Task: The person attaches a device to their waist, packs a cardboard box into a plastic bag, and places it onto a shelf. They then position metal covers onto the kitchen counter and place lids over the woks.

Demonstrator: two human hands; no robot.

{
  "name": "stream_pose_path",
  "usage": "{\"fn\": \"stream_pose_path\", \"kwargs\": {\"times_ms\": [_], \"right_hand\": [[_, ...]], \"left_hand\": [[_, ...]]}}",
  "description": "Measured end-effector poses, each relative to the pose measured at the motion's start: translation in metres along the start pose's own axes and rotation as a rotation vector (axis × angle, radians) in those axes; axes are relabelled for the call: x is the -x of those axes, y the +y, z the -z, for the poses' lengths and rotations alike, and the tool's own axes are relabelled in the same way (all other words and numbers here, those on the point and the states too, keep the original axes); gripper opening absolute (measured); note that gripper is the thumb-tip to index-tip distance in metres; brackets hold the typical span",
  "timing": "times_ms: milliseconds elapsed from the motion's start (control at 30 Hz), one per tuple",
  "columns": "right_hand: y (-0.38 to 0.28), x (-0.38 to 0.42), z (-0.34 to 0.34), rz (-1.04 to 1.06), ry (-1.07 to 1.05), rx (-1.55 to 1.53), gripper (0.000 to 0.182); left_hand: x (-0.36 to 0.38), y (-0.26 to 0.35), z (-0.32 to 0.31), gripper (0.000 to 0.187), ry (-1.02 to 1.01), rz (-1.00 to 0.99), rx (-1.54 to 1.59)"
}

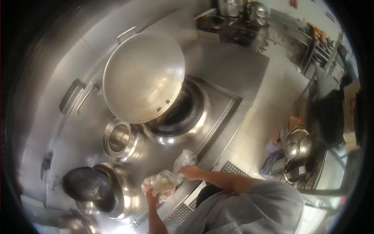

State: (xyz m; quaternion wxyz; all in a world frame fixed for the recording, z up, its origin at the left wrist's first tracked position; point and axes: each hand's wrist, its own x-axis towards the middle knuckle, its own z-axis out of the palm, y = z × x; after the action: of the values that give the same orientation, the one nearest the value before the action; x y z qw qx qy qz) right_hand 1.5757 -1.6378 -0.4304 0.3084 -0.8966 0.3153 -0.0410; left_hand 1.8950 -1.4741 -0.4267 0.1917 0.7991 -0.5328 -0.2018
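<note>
Near the front edge of the steel cooking range [150,154], a clear plastic bag [164,182] with whitish and reddish contents hangs between my hands. My left hand [152,196] is closed on the lower left side of the bag. My right hand [189,172] grips the bag's bunched upper part, and loose clear plastic [184,159] sticks up beside it. What exactly is inside the bag is too blurred to tell. Beyond my hands a large pale wok [144,76] leans tilted over a round burner [181,109], with a few dark bits near its lower rim.
A dark wok [87,185] rests on a second burner at the lower left. Between the burners is a round steel pot [118,137]. A slotted drain [218,130] runs along the front edge. Pots, bags and shelving stand at the right, across the tiled floor [245,144].
</note>
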Motion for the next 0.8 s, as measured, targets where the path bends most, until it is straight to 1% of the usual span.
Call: {"fn": "stream_pose_path", "kwargs": {"times_ms": [33, 133, 200, 267, 300, 333, 367, 400, 433, 467, 500, 533, 567, 600, 633, 667, 700, 733, 767, 800], "right_hand": [[0.004, -0.001, -0.002, -0.027, -0.013, -0.022, 0.048], [0.008, -0.002, -0.006, -0.083, -0.004, -0.064, 0.046], [0.005, -0.014, -0.005, -0.111, 0.011, -0.072, 0.045], [-0.008, -0.009, 0.012, -0.143, -0.018, -0.059, 0.045], [0.0, -0.01, 0.003, -0.108, 0.036, -0.063, 0.045], [0.011, -0.015, -0.009, -0.046, 0.07, -0.073, 0.046], [0.016, -0.018, -0.011, -0.035, 0.051, -0.041, 0.046], [0.018, -0.024, -0.01, -0.018, 0.032, -0.007, 0.046], [0.015, -0.027, -0.006, -0.031, 0.046, 0.016, 0.044], [0.03, -0.031, -0.012, 0.075, 0.092, 0.05, 0.045], [0.045, -0.033, -0.022, 0.163, 0.152, 0.058, 0.046], [0.044, -0.037, -0.016, 0.092, 0.014, 0.032, 0.048], [0.031, -0.041, 0.003, 0.003, -0.097, 0.018, 0.05], [0.027, -0.04, 0.012, 0.032, -0.024, -0.027, 0.052], [0.026, -0.043, 0.017, -0.03, -0.05, 0.012, 0.05], [0.034, -0.049, 0.015, 0.014, -0.075, -0.077, 0.046], [0.039, -0.055, 0.011, 0.01, -0.05, -0.062, 0.042], [0.057, -0.071, 0.007, -0.013, -0.19, -0.196, 0.04], [0.05, -0.077, 0.018, -0.109, -0.268, -0.32, 0.04], [0.032, -0.084, 0.034, -0.114, -0.29, -0.247, 0.039]], "left_hand": [[-0.005, 0.001, -0.006, 0.059, 0.012, -0.018, -0.014], [-0.01, 0.005, -0.01, 0.058, -0.004, 0.078, 0.019], [-0.012, -0.003, -0.015, 0.057, 0.033, 0.106, 0.054], [-0.017, -0.016, -0.03, 0.055, 0.077, 0.122, 0.057], [-0.021, 0.011, -0.025, 0.053, 0.413, -0.257, -0.001], [-0.019, 0.024, -0.024, 0.052, 0.311, 0.083, 0.064], [-0.011, 0.07, 0.006, 0.052, 0.218, 0.25, 0.071], [-0.015, 0.058, -0.005, 0.05, 0.297, 0.269, 0.148], [-0.021, 0.054, -0.007, 0.047, 0.271, 0.32, 0.146], [-0.019, 0.054, -0.011, 0.045, 0.344, 0.296, 0.205], [-0.005, 0.08, 0.003, 0.044, 0.287, 0.409, 0.133], [0.014, 0.092, 0.005, 0.041, 0.38, 0.311, 0.215], [0.031, 0.102, 0.003, 0.039, 0.477, 0.313, 0.238], [0.047, 0.119, 0.002, 0.038, 0.566, 0.302, 0.251], [0.07, 0.138, 0.014, 0.036, 0.628, 0.369, 0.319], [0.096, 0.159, 0.033, 0.035, 0.691, 0.436, 0.388], [0.126, 0.174, 0.049, 0.034, 0.755, 0.502, 0.449], [0.155, 0.186, 0.058, 0.034, 0.822, 0.595, 0.484], [0.184, 0.198, 0.063, 0.033, 0.892, 0.68, 0.52], [0.207, 0.204, 0.062, 0.032, 0.967, 0.756, 0.558]]}}
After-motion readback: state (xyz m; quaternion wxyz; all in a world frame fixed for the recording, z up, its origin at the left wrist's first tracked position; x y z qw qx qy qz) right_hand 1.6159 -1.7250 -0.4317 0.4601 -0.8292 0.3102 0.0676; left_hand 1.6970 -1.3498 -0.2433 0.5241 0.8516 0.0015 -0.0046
